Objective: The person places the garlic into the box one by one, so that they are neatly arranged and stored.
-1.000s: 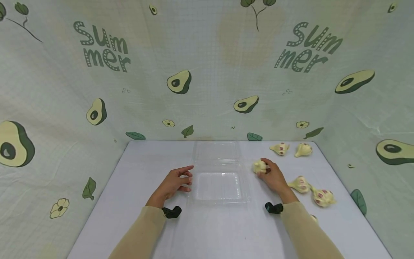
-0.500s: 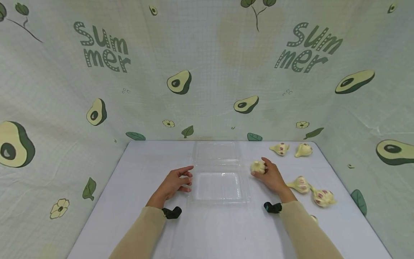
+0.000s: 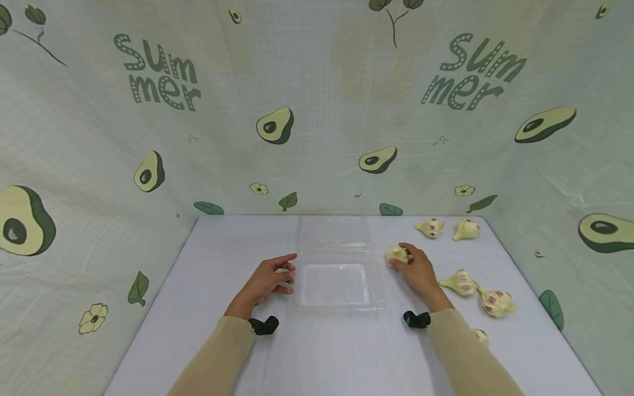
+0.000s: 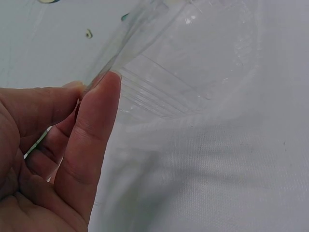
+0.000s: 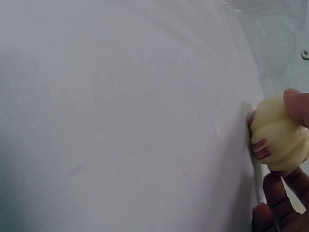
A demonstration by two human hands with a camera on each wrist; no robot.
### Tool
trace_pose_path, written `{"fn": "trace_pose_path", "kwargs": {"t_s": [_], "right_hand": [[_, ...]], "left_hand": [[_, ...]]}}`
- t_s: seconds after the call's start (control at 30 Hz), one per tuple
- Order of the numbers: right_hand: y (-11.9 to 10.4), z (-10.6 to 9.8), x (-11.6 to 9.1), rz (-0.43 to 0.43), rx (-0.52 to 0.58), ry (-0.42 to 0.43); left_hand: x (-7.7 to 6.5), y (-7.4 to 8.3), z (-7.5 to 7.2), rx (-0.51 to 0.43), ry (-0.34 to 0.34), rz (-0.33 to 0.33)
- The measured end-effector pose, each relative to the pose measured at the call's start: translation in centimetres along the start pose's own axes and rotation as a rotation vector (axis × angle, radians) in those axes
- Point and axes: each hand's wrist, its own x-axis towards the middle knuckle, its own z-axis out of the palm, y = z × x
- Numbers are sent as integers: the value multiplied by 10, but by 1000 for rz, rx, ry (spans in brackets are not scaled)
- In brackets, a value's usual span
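A clear plastic clamshell box (image 3: 334, 286) lies with its lid (image 3: 333, 231) folded back in the middle of the table. At its left edge is my left hand (image 3: 267, 281). In the left wrist view, thumb and index finger pinch the thin plastic rim (image 4: 104, 72) between them. My right hand (image 3: 421, 276) holds a garlic bulb (image 3: 397, 255) just right of the box. The right wrist view shows the thumb above this garlic bulb (image 5: 277, 135) and fingers below it, with purple streaks on its skin; the bulb is near the white tabletop.
To the right lie more garlic bulbs: one (image 3: 431, 227) and another (image 3: 466, 230) at the back, a pair nearer (image 3: 460, 282), and one (image 3: 480, 335) partly behind the right sleeve (image 3: 468, 352). A printed cloth (image 3: 317, 181) hangs around the white table (image 3: 317, 357).
The garlic bulb in my right hand shifts slightly left, then turns a little in the fingers. My left hand stays put at the box.
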Motion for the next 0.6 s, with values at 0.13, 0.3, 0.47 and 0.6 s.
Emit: {"fn": "trace_pose_path", "kwargs": {"t_s": [0.13, 0.3, 0.47, 0.6], "right_hand": [[-2, -4, -2, -15, -24, -29], [-6, -9, -4, -15, -20, -76], [-4, -7, -4, -17, 4, -59], [-3, -6, -7, -3, 27, -19]], "left_hand": [[1, -1, -1, 10, 3, 7], [1, -1, 0, 11, 5, 6], [1, 0, 0, 4, -1, -1], [1, 1, 1, -5, -6, -4]]}}
